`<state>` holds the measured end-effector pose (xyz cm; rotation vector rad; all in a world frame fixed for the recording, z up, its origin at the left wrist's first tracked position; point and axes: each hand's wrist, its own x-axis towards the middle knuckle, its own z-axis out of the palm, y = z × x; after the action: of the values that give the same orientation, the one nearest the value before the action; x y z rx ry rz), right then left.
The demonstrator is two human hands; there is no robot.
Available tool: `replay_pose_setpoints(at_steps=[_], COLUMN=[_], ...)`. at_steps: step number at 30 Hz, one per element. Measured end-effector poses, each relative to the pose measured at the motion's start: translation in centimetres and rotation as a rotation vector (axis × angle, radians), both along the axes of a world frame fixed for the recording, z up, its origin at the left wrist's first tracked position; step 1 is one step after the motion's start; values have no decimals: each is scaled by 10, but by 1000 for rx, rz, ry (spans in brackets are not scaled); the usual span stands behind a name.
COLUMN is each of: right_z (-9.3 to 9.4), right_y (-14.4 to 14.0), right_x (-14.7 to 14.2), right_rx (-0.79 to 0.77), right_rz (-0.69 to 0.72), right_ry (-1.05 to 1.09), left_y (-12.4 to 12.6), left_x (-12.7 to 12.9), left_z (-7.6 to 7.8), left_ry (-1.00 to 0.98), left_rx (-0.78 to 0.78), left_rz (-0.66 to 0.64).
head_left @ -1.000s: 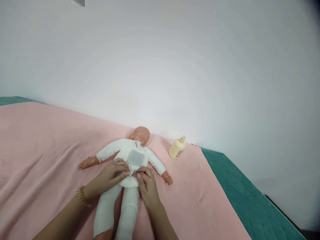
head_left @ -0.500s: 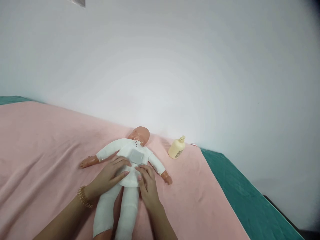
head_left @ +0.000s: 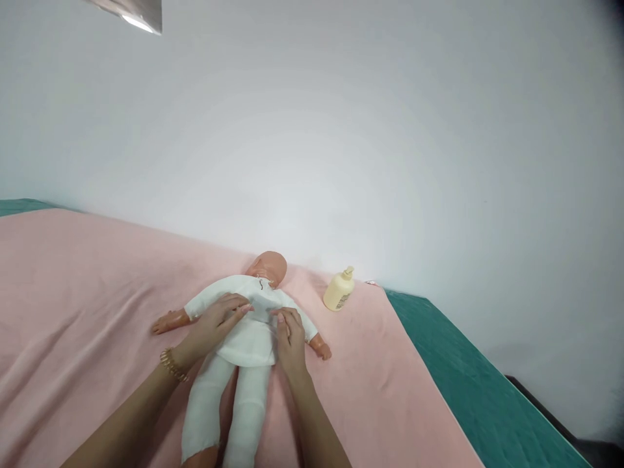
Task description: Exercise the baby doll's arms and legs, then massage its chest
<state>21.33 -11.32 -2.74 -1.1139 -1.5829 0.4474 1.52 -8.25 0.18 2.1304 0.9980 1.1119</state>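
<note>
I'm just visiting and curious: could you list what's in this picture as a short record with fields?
Left hand: left hand lies flat on the doll's chest, bracelet at the wrist
Right hand: right hand rests on the doll's right side, fingers on the white cloth
Doll: baby doll on its back in white clothes
Surface: pink blanket over a green mattress
Nearby: cream pump bottle beside the doll, apart from it

both hands (head_left: 214,325) (head_left: 291,338) flat on doll (head_left: 246,331) torso; bottle (head_left: 338,290) beside.
</note>
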Motion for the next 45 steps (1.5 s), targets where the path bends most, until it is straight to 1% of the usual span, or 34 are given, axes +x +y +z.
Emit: replay_pose_setpoints(at_steps=[3, 5, 8, 11, 14, 17, 20, 22, 26, 31, 34, 38, 42, 45], right_z=[8, 11, 6, -6, -15, -13, -7, -6, -7, -8, -8, -8, -8, -7], right_y=[23, 37, 49, 54, 55, 53, 49, 46, 43, 44, 47, 51, 50, 46], right_x=[-2, -5, -8, -9, -9, -10, -12, -13, -12, -12, -12, -13, -13, -12], right_rx=[36, 40, 34, 33, 12, -21, -22, 3, 63, 44, 7, -36, -22, 10], right_rz=[-60, -79, -91, -96, -96, -105, -90, -76, -54, -25, -10, -27, -35, -22], right_ry=[19, -11, -89, -175, -235, -256, -235, -199, -143, -132, -147, -186, -182, -164], left_y=[17, 30, 45, 52, 53, 52, 51, 49, 48, 51, 53, 54, 53, 53], left_x=[9, 16, 24, 27, 26, 25, 24, 23, 22, 21, 22, 22, 22, 22], left_z=[10, 13, 9, -1, -8, -10, -11, -13, -17, -22, -23, -21, -21, -22], left_ry=[-19, 13, 83, 148, 195, 216, 207, 178, 114, 128, 159, 188, 189, 155], left_rx=[73, 113, 152, 144, 131, 132, 141, 166, 225, 208, 184, 167, 168, 181], left_rz=[64, 48, 9, 2, -1, 12, 23, 37, 80, 105, 94, 88, 97, 118])
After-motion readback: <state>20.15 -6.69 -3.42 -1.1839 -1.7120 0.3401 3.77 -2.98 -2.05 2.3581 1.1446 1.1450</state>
